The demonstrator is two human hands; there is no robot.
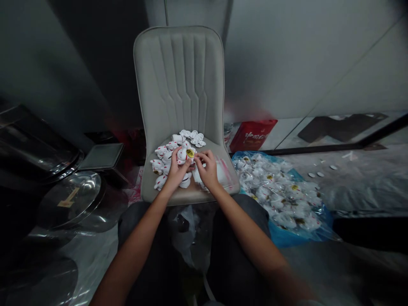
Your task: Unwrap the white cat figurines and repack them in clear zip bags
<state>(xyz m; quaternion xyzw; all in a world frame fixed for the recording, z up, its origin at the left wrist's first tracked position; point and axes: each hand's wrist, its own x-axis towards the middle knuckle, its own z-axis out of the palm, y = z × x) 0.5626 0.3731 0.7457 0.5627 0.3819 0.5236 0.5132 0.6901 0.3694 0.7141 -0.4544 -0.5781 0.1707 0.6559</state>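
Left hand (176, 171) and right hand (209, 170) pinch 1 cat figurine (184, 154); blue bag (288, 239) holds more.

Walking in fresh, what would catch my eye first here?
The left hand holds a white cat figurine with a gold sticker, the right hand at it, above a pale chair seat heaped with more figurines. Right of the chair, a blue bag on the floor lies full of wrapped ones.

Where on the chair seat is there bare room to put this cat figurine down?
Bare: the seat's front strip between the wrists, and its back right corner by the backrest. Crowded: the figurine pile beside the left hand, which holds the figurine; clear bags beyond the right hand.
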